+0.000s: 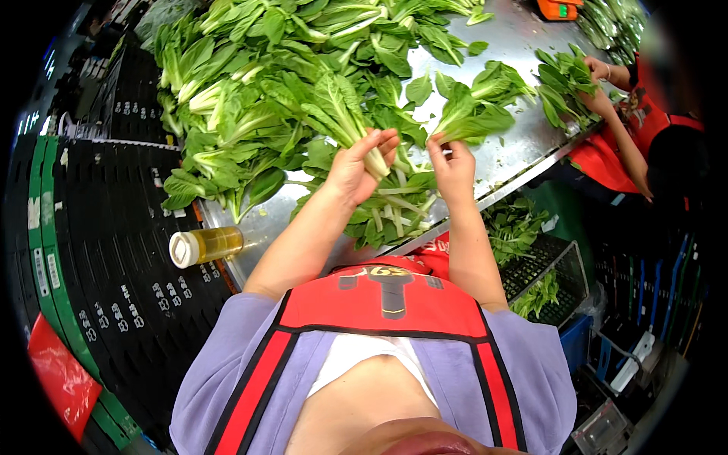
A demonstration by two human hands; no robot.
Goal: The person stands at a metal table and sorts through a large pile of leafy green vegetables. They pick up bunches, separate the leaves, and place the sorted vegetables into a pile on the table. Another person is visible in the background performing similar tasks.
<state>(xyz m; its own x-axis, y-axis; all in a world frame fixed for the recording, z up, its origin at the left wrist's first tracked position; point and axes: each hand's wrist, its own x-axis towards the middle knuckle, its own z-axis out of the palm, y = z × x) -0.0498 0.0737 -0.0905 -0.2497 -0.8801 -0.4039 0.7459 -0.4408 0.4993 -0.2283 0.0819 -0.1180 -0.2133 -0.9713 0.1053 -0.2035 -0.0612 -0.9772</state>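
My left hand [358, 165] grips a pale-stemmed head of leafy greens [340, 114] held upright over the metal table. To its right, my right hand [453, 163] has its thumb and fingers closed on the stem end of another leafy green [474, 117], whose leaves fan out to the right. Below and between my hands lies a loose pile of trimmed stalks and leaves [387, 212]. A large heap of similar greens [227, 106] covers the table's back and left.
A steel table [535, 140] has a jar of yellow liquid [208, 245] at its left edge and an orange device [560, 9] at the back. Black stacked crates [114, 265] stand left. A crate of greens [538, 269] sits below right. A co-worker's hands [595, 91] hold greens at right.
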